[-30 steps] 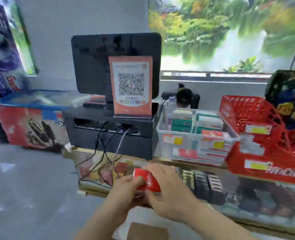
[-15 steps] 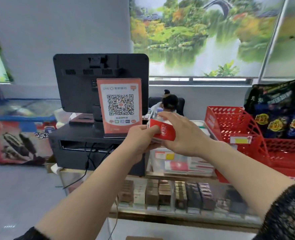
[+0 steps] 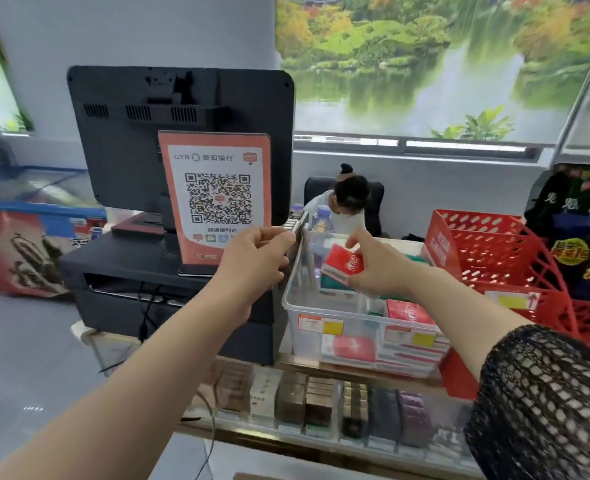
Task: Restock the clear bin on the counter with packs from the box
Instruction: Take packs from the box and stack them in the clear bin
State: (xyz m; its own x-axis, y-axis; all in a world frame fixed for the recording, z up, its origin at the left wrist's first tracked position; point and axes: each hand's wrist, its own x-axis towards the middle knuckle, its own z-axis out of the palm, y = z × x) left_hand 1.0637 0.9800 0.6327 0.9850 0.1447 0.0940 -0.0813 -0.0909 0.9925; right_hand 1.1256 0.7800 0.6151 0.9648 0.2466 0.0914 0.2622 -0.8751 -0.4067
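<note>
Right of the frame's centre, our right hand (image 3: 373, 271) gripped a red pack (image 3: 342, 266), with the thumb under its lower end and the fingers curled over its far side. The pack was tilted, its white logo facing us, and it sat just above the open top of the clear bin (image 3: 287, 300), over the back left part of it. Beneath it in the bin lay green packs (image 3: 331, 287), and a second red pack (image 3: 407, 311) lay flat toward the bin's right front. Price labels in white, red and yellow were stuck on the bin's front wall.

Our left hand (image 3: 255, 261) was at the centre of the frame, just left of the bin, its fingers curled in by the bin's left rim. We could not tell whether it had hold of that rim or of nothing at all.

The bin stood on the glass counter (image 3: 321, 367), with rows of dark packs on display under the glass in the lower middle of the frame. Left of the bin stood a black monitor (image 3: 182, 133) with an orange QR code sign (image 3: 217, 199) in front of it. A red basket (image 3: 494, 258) stood at the right, touching the bin's right side. A black mesh sleeve (image 3: 546, 393) covered our right upper arm at the lower right.
</note>
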